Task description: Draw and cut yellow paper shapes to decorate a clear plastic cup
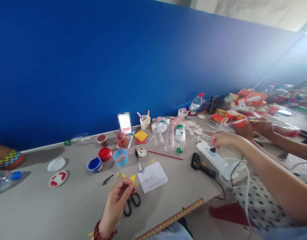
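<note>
My left hand [118,196], with a beaded bracelet at the wrist, pinches a small piece of yellow paper [132,179] between thumb and fingertips. Just below it lie scissors with black handles [131,203]. My right hand [222,139] reaches across to a white power strip [222,164], its fingers closed on a black plug [213,150] at the sockets. A black hot glue gun [202,166] rests left of the strip. Between my hands is a white sheet with a drawing [153,177].
Open paint jars, blue [95,164] and red [105,154], stand at left. Plastic bottles [180,133], a cup of markers [144,122] and yellow paper [140,135] lie along the blue partition [93,66]. Another person's hands [265,129] are at right near red paper cups [220,118]. Cables trail off the strip.
</note>
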Available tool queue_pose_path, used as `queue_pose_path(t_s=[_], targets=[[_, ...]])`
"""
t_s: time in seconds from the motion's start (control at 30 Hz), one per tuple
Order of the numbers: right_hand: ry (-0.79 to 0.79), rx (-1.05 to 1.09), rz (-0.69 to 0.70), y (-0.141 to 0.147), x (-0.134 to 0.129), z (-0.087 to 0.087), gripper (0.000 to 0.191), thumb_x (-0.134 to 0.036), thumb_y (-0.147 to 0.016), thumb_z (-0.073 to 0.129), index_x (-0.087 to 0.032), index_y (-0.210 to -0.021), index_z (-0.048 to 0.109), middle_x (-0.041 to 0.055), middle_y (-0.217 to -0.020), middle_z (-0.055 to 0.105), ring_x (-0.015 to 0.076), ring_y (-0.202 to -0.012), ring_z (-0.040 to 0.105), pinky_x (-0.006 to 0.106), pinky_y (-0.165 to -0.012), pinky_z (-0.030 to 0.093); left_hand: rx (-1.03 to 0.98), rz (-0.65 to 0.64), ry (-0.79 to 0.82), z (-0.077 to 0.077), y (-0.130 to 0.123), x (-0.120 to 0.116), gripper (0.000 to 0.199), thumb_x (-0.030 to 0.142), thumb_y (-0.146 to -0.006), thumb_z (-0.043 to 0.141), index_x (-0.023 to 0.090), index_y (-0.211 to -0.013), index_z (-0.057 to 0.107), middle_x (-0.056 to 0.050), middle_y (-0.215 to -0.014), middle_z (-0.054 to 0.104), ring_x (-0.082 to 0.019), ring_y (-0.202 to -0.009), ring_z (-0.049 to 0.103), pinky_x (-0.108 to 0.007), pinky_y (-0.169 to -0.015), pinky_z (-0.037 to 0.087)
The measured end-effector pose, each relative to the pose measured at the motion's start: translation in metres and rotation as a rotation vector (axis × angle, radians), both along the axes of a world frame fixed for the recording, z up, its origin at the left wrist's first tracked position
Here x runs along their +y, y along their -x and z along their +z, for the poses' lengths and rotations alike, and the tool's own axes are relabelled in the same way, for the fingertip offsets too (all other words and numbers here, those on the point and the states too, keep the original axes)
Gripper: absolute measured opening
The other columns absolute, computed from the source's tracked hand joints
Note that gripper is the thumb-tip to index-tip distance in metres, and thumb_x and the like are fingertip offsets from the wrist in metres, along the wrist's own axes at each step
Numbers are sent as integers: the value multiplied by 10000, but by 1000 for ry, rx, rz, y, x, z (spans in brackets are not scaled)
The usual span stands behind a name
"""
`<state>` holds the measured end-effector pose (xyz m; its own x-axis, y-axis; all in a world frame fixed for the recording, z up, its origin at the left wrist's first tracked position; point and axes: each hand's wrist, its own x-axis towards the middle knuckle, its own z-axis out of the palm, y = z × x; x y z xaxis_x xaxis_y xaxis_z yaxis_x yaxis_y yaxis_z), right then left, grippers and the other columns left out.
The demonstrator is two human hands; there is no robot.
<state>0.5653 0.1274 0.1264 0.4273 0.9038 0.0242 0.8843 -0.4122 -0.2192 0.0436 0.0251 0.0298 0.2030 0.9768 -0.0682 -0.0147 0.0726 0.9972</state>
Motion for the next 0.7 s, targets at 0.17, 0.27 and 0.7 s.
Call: queue_pose_path(t_s=[0.17,0.27,0.7], targets=[[547,104,135,0,-13,-4,259,-253,-988,481,-112,-896,678,25,-870,680,122,-729,658,250,-650,548,-3,9,15,1,1,0,241,418,-836,641,178,-828,619,-13,-739,636,-150,-706,628,-241,-687,525],[693,97,153,5,-14,-3,308,-258,-1001,434,-115,-910,691,68,-971,677,161,-848,653,281,-732,545,6,22,16,3,1,0,259,437,-831,641,179,-826,618,-15,-742,639,-156,-713,633,-241,-690,526],[924,115,-73,26,-15,-10,282,-305,-957,556,-166,-1202,574,86,-1206,595,212,-1003,622,408,-841,541,24,34,35,6,-1,1,283,452,-805,656,172,-798,618,-20,-733,639,-162,-702,629,-243,-691,516]])
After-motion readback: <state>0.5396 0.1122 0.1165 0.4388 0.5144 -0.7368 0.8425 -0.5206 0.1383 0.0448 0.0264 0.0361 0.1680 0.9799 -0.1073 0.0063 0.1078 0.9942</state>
